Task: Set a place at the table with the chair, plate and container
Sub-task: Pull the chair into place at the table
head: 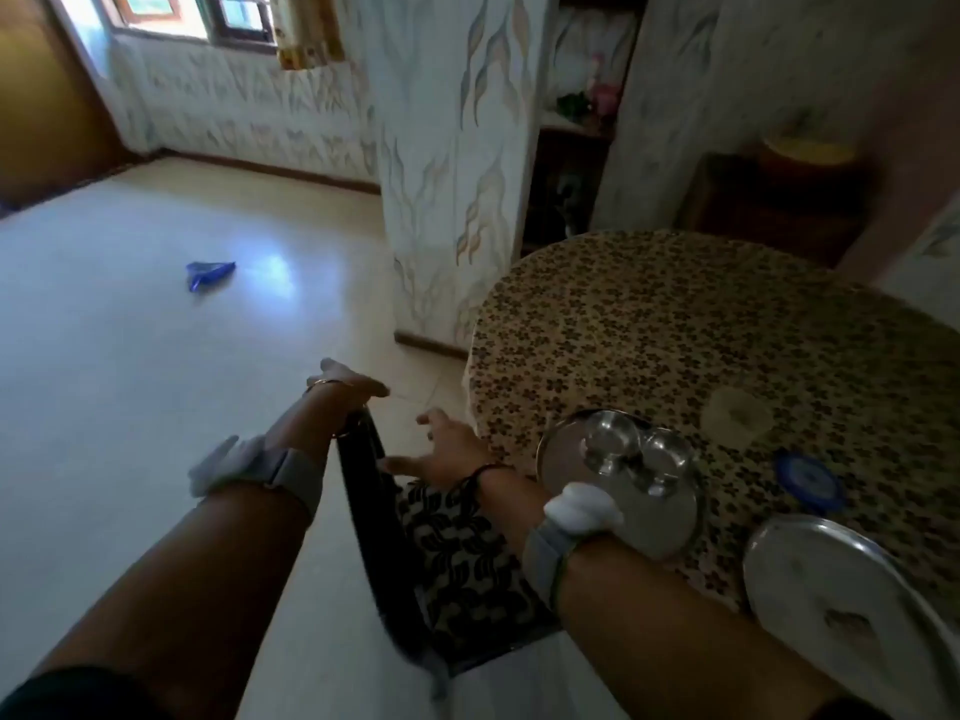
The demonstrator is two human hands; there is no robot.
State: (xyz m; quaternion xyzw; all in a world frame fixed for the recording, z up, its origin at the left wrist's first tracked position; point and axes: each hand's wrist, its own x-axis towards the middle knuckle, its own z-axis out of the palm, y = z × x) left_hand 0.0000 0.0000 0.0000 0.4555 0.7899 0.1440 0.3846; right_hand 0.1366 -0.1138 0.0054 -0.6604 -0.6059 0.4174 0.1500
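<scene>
A dark wooden chair [366, 485] with a leaf-patterned seat cushion [457, 563] stands at the left edge of the round table [649, 314], which has a floral cloth. My left hand [348, 389] grips the top of the chair's back. My right hand [441, 454] hovers over the seat just right of the back, fingers spread, holding nothing. A steel plate [660, 527] carrying two small steel bowls [608, 444] lies at the table's near edge. A second steel plate [810, 579] lies further right. A round container with a blue lid [810, 483] sits behind them.
A clear glass [732, 413] stands on the table past the plates. A patterned pillar [452, 174] rises just behind the table's left side. A blue scrap [208, 275] lies on the pale floor to the left. A dark cabinet [769, 200] stands at the back right.
</scene>
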